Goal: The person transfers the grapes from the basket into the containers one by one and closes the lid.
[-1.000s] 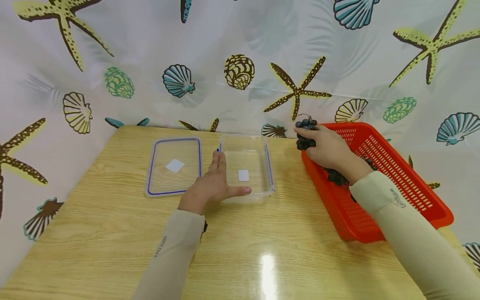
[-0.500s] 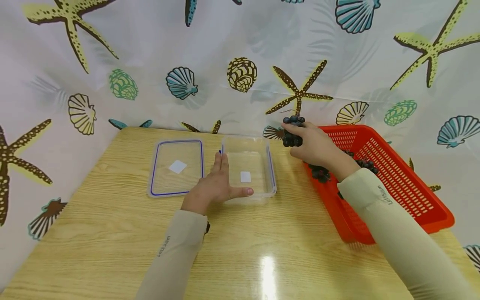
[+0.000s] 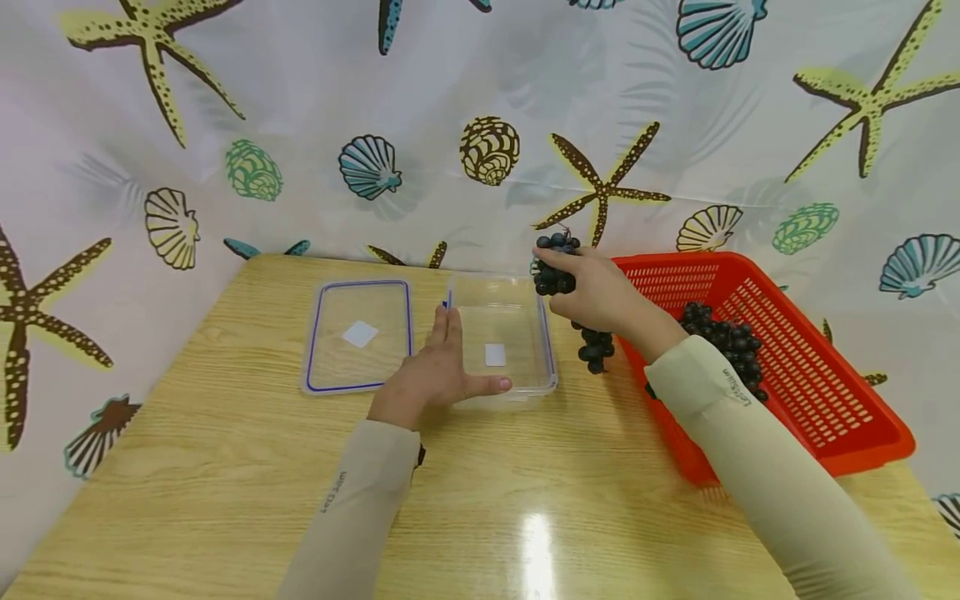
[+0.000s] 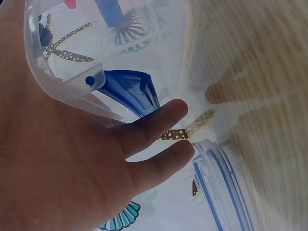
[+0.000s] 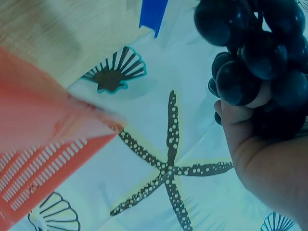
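Note:
Dark grapes in a long bunch (image 3: 555,267) hang from my right hand (image 3: 603,292), which grips them between the container and the basket. Their lower end dangles below the hand, above the table. In the right wrist view the thumb curls against the grapes (image 5: 264,53). My left hand (image 3: 423,371) lies against the left side of a clear plastic container (image 3: 525,389), fingers straight and thumb stretched along its near side. The left wrist view shows a blue latch (image 4: 130,86) on the container beside the fingers. Inside the container a white square shows on the bottom.
A clear lid (image 3: 360,304) with a blue seal lies flat left of the container. At the right stands a red slotted basket (image 3: 832,367) holding more dark grapes (image 3: 735,346). Behind the wooden table (image 3: 225,467) hangs a cloth (image 3: 420,100) printed with shells and starfish.
My right hand has carried the grape bunch leftward out over the basket's edge, toward the container. More grapes in the basket have come into sight. The left hand keeps its place at the container.

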Available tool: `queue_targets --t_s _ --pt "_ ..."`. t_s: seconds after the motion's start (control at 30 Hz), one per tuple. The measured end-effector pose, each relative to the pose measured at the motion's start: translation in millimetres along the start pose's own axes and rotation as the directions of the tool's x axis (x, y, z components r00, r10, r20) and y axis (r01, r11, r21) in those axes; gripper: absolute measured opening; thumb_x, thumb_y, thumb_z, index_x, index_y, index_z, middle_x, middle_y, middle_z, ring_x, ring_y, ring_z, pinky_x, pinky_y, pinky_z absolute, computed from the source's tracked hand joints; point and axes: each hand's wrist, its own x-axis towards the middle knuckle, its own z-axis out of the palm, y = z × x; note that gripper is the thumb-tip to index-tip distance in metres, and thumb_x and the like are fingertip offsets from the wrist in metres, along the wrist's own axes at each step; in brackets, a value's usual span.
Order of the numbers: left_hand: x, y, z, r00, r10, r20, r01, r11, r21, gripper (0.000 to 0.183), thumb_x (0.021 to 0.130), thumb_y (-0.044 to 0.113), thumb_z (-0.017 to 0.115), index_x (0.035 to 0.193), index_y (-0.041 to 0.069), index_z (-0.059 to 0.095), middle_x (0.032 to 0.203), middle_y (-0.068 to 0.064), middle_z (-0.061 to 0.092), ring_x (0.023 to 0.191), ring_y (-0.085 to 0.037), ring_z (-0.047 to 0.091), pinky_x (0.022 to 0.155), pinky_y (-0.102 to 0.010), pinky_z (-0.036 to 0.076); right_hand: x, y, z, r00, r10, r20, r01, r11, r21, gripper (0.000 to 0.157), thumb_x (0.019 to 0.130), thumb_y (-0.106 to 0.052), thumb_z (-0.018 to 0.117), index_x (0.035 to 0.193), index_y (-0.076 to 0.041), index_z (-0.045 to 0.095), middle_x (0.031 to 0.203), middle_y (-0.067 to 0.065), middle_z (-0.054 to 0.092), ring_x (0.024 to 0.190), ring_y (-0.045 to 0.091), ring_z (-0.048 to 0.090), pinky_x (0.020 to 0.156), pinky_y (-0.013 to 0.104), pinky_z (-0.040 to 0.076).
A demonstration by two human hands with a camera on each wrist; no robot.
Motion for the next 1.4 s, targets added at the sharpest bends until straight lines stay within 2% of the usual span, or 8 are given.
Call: queue_targets --t_s 0.27,0.43,0.53,0.6,0.67,0.8,1.07,1.4 --pt "-0.1 -0.2 -0.2 1.0 -0.005 -0.001 0.005 1.0 0.005 0.133 0.082 0.076 0.064 0.158 0.006 -0.02 0.163 -0.016 -0.026 0.143 -0.05 0.027 0.11 -0.064 0.029 8.7 -10.8 14.3 1.0 -0.01 0.008 0.009 0.999 0.04 0.074 0.091 -0.018 0.062 0.158 -0.037 0.035 0.16 0.022 0.027 0.102 0.034 0.054 0.074 0.043 0.049" --pt "-0.5 -0.4 -0.3 1.0 -0.008 0.005 0.007 1.0 0.018 0.133 0.082 0.077 0.063 0.157 0.006 -0.02 0.163 -0.016 -0.026 0.141 -0.05 0.033 0.107 -0.062 0.034 16.0 -16.0 23.0 0.999 0.005 0.033 -0.005 1.0 0.021 0.075 0.092 -0.019 0.061 0.159 -0.037 0.034 0.161 0.023 0.025 0.128 0.043 0.047 0.076 0.043 0.047" --pt "-1.4 -1.3 0.1 1.0 -0.009 0.007 0.009 1.0 0.019 0.133 0.082 0.078 0.062 0.158 0.005 -0.019 0.163 -0.016 -0.026 0.139 -0.05 0.036 0.105 -0.061 0.038 19.1 -19.0 29.2 0.999 0.021 0.047 -0.023 0.999 0.042 0.075 0.092 -0.02 0.062 0.159 -0.038 0.033 0.163 0.023 0.02 0.124 0.041 0.052 0.075 0.042 0.047" --pt "-1.3 -1.5 0.5 1.0 -0.009 0.005 0.009 1.0 0.02 0.132 0.082 0.077 0.063 0.158 0.006 -0.019 0.163 -0.016 -0.026 0.139 -0.049 0.036 0.104 -0.059 0.04 21.6 -21.1 33.3 0.999 0.018 0.052 -0.022 0.997 0.079 0.075 0.093 -0.019 0.062 0.159 -0.037 0.032 0.163 0.022 0.02 0.1 0.032 0.062 0.071 0.04 0.046" --pt "-0.9 -1.8 0.6 1.0 -0.007 0.002 0.007 1.0 0.022 0.133 0.082 0.078 0.062 0.158 0.005 -0.018 0.163 -0.016 -0.026 0.139 -0.049 0.036 0.105 -0.06 0.039 25.1 -23.1 37.4 0.999 0.013 0.05 -0.019 0.993 0.119 0.075 0.093 -0.018 0.062 0.159 -0.036 0.032 0.162 0.018 0.026 0.069 0.024 0.056 0.065 0.037 0.046" --pt "-0.1 -1.4 0.2 1.0 -0.001 -0.005 0.001 1.0 0.02 0.133 0.081 0.079 0.062 0.158 0.006 -0.018 0.163 -0.015 -0.026 0.14 -0.049 0.034 0.107 -0.062 0.035 33.0 -26.3 44.6 0.999 0.003 0.036 -0.009 0.986 0.168 0.074 0.093 -0.017 0.061 0.159 -0.033 0.033 0.157 0.01 0.039 0.048 0.017 0.038 0.06 0.034 0.044" --pt "-0.4 -0.3 -1.7 1.0 -0.005 0.007 0.005 1.0 -0.001 0.132 0.082 0.077 0.064 0.157 0.01 -0.021 0.162 -0.012 -0.029 0.141 -0.049 0.033 0.108 -0.062 0.034 45.2 -28.9 61.9 1.0 0.001 0.029 -0.008 0.975 0.222 0.073 0.092 -0.014 0.061 0.159 -0.028 0.035 0.155 0.01 0.043 0.045 0.013 0.032 0.053 0.03 0.039" --pt "-1.9 -0.4 -1.9 1.0 -0.013 0.022 0.013 1.0 -0.003 0.132 0.082 0.076 0.064 0.156 0.012 -0.025 0.161 -0.01 -0.032 0.142 -0.047 0.031 0.109 -0.062 0.032 55.7 -29.6 86.2 0.99 0.024 0.139 -0.054 0.974 0.219 0.072 0.096 -0.016 0.06 0.161 -0.024 0.03 0.148 0.015 0.05 0.049 0.012 0.035 0.054 0.029 0.039"
